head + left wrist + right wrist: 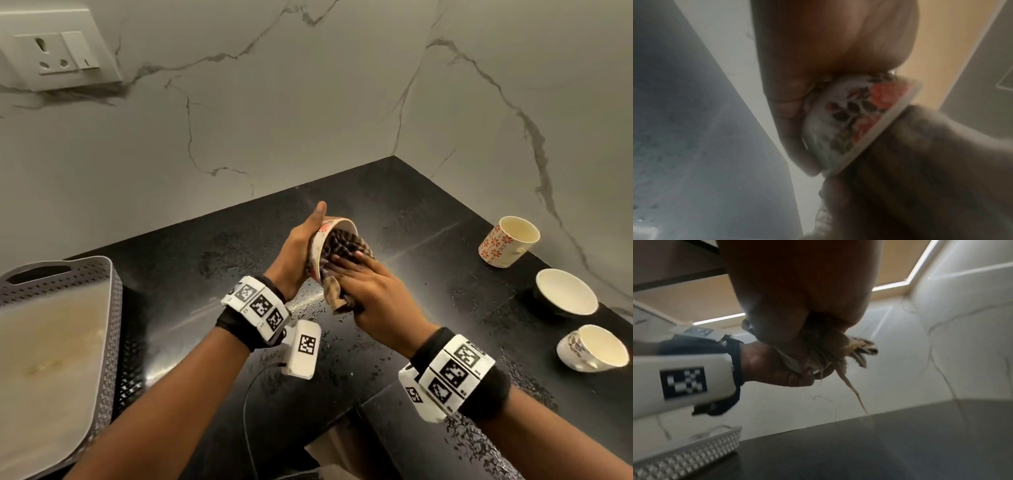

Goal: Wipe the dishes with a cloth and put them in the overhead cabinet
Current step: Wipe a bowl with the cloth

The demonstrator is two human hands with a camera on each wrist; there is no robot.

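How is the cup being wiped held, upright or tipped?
Tipped: the left hand holds the cup with its mouth sideways, and the cloth is stuffed inside.

I am standing in a home kitchen. A black stone table [394,212] runs into a corner of white, grey-veined marble walls [239,120], with a wall socket and switch [56,54] at the upper left. Cups [508,245] and a bowl [565,291] stand along the table's right edge, and a perforated grey tray [85,284] sits at its left edge.

Glossy countertop [428,219], woven cloth [346,245] (seemingly frayed).
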